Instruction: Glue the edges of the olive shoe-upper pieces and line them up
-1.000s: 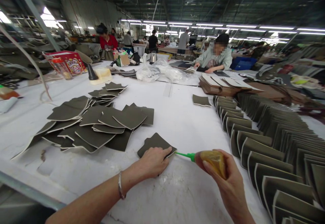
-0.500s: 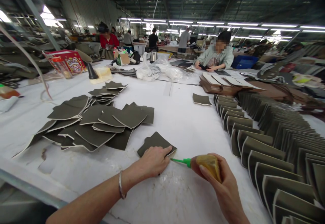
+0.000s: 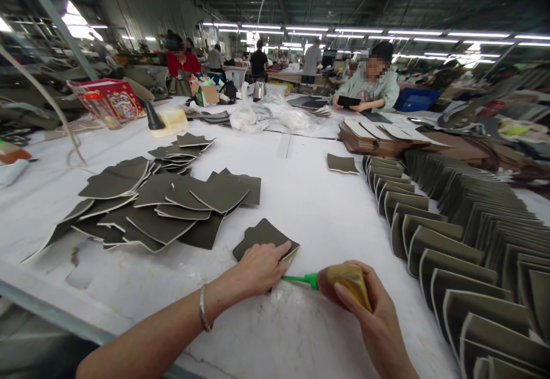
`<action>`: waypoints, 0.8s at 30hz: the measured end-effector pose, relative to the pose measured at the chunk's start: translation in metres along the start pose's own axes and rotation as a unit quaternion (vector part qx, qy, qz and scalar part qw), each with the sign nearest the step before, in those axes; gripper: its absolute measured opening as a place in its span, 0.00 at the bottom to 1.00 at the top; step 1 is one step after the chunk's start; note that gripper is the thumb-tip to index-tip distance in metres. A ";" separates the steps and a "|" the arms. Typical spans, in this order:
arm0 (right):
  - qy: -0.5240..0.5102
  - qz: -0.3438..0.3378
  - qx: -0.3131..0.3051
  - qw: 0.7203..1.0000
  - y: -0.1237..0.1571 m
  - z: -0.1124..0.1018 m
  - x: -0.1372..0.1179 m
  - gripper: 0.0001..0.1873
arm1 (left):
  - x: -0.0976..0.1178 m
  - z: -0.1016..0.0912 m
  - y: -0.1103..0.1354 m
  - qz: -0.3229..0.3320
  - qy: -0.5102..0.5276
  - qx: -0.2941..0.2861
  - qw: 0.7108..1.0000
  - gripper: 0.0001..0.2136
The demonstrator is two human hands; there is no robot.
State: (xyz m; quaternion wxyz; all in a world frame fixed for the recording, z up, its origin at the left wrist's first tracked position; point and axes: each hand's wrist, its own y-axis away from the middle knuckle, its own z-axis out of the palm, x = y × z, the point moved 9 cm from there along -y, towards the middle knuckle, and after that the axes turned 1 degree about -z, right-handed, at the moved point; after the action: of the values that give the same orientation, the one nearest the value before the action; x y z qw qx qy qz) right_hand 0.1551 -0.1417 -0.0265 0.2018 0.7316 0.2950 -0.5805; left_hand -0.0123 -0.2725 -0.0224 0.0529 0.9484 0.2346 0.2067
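Observation:
My right hand (image 3: 373,304) is wrapped around a squeeze glue bottle (image 3: 346,283) of amber liquid, tilted sideways. Its thin green nozzle points left, with the tip at the near edge of a dark olive panel (image 3: 263,235). My left hand (image 3: 260,267) holds that panel against the table, index finger stretched over its right corner; the thumb is mostly hidden. A paler underside shows along the panel's right edge. Left of it lies a loose pile of similar dark panels (image 3: 161,224) with pale edges.
Rows of dark panels (image 3: 455,270) stand on edge along the right. One panel (image 3: 342,163) lies alone farther back. Beyond are brown stacks (image 3: 365,138), clear plastic bags (image 3: 270,114) and a yellowish container (image 3: 169,123). A co-worker (image 3: 372,84) handles a dark piece across the white table.
The bottle's nozzle has shifted left and slightly down along the panel's edge. My left hand stays on the panel. Across the table, the co-worker's dark piece is now more visible.

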 end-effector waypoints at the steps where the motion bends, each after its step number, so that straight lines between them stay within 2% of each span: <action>1: 0.005 -0.006 0.012 1.000 0.000 -0.002 -0.002 0.26 | 0.000 0.000 0.000 0.000 0.000 0.001 1.000 0.24; 3: 0.009 -0.008 0.019 1.000 0.002 -0.002 -0.004 0.26 | 0.000 0.001 0.000 0.000 0.000 -0.002 1.000 0.24; 7: -0.023 0.025 -0.017 0.999 0.010 0.011 -0.004 0.25 | 0.000 0.003 0.000 0.001 -0.001 -0.008 1.000 0.25; 12: -0.031 0.030 0.014 0.999 0.014 0.008 -0.003 0.26 | -0.002 0.003 0.001 -0.007 -0.001 -0.011 1.000 0.25; 17: -0.042 0.039 -0.010 0.998 0.019 0.015 -0.003 0.25 | 0.000 0.002 0.001 -0.009 0.002 -0.019 1.000 0.24; 20: -0.022 0.023 0.022 0.999 0.009 0.004 0.000 0.25 | -0.001 0.003 0.000 -0.016 0.004 -0.020 1.000 0.24; 24: 0.001 0.000 0.061 0.998 -0.018 -0.015 0.010 0.27 | -0.002 0.006 -0.001 -0.013 0.013 -0.026 1.000 0.23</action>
State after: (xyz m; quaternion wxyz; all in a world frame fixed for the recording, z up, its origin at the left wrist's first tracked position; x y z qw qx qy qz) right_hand 0.1552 -0.1165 -0.0320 0.1564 0.7429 0.2595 -0.5969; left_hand -0.0115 -0.2725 -0.0285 0.0768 0.9409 0.2418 0.2244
